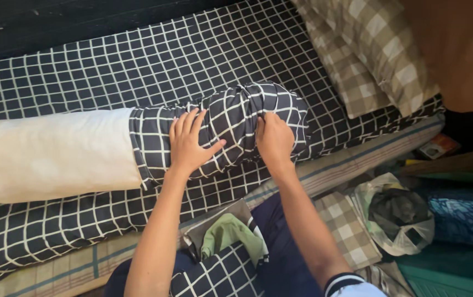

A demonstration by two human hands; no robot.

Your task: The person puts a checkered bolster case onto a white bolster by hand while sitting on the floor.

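A long white bolster pillow (49, 157) lies across the bed. Its right end is inside a dark navy cover with white checks (231, 118). My left hand (188, 144) rests flat on the covered part, fingers spread, near the cover's open edge. My right hand (274, 140) pinches the bunched fabric at the bolster's right end. The left half of the bolster is bare white.
The bed sheet (137, 60) has the same navy check. A beige checked pillow (365, 52) lies at the upper right. Below the mattress edge sit folded cloths (228, 234), a plastic bag with dark contents (398, 217) and other clutter.
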